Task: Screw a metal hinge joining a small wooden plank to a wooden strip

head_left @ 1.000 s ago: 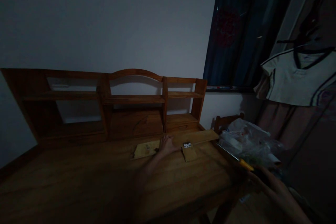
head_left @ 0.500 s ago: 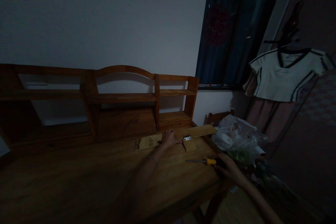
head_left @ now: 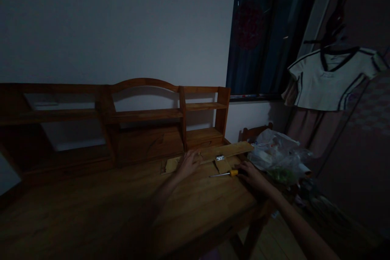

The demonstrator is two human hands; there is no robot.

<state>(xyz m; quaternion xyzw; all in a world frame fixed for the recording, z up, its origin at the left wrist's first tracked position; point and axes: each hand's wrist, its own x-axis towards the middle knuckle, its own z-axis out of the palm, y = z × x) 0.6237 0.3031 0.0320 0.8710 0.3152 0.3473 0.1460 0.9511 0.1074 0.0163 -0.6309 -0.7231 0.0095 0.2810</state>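
Observation:
The room is dim. My left hand (head_left: pixel 188 163) lies flat, fingers spread, on a long wooden board (head_left: pixel 228 150) at the back of the wooden desk (head_left: pixel 122 211). A small metal hinge (head_left: pixel 219 157) joins that board to a short wooden piece (head_left: pixel 224 165). My right hand (head_left: pixel 250 174) is closed around the dark grip of a screwdriver (head_left: pixel 224 174) with a yellow collar. Its shaft points left, low over the desk just in front of the short piece.
A wooden shelf unit (head_left: pixel 143 115) stands along the desk's back. Clear plastic bags (head_left: pixel 278 156) lie piled on a chair at the right. A white shirt (head_left: pixel 330 79) hangs by the dark window (head_left: pixel 262 32). The desk's right edge is near my right arm.
My right hand has brought the screwdriver from beyond the desk's right edge up onto the desk, toward the hinge. My left hand slid slightly left on the board. The camera shifted right.

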